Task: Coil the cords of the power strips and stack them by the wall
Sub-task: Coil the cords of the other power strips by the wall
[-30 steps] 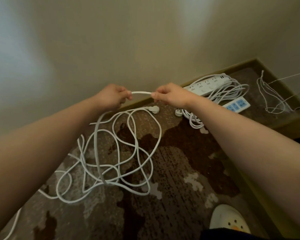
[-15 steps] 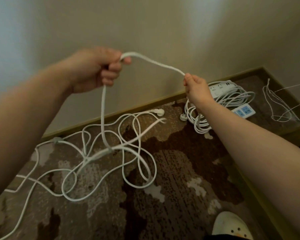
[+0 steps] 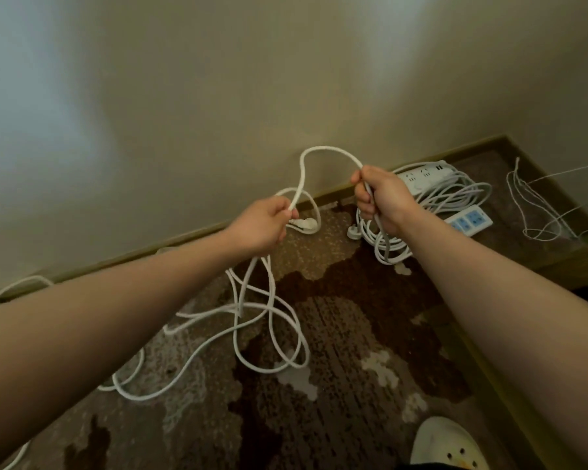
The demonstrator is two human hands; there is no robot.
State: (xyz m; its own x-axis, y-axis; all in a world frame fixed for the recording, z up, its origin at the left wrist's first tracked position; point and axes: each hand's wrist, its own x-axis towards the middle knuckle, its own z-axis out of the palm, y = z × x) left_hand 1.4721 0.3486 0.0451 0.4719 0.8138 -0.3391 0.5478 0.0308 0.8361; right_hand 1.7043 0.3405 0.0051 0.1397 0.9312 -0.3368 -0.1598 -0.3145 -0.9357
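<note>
A long white cord (image 3: 269,320) lies in loose tangled loops on the brown patterned carpet. My left hand (image 3: 262,225) grips one stretch of it, and my right hand (image 3: 379,198) grips another, with strands hanging down from the fist. Between the hands the cord arches up in a loop (image 3: 319,151) before the wall. The cord's plug (image 3: 306,225) lies by the skirting just past my left hand. Behind my right hand, a white power strip (image 3: 425,174) sits on its coiled cord (image 3: 455,198) by the wall, next to a strip with blue sockets (image 3: 469,220).
A thin white wire (image 3: 537,212) lies bundled in the right corner. A low wooden edge (image 3: 482,378) runs along the carpet's right side. A white perforated shoe (image 3: 445,446) shows at the bottom right. More cord trails off at the left edge (image 3: 17,286).
My left hand has dropped from high on the left down toward the right hand. The span of cord between them has slackened into an upright loop, and the floor loops have shifted.
</note>
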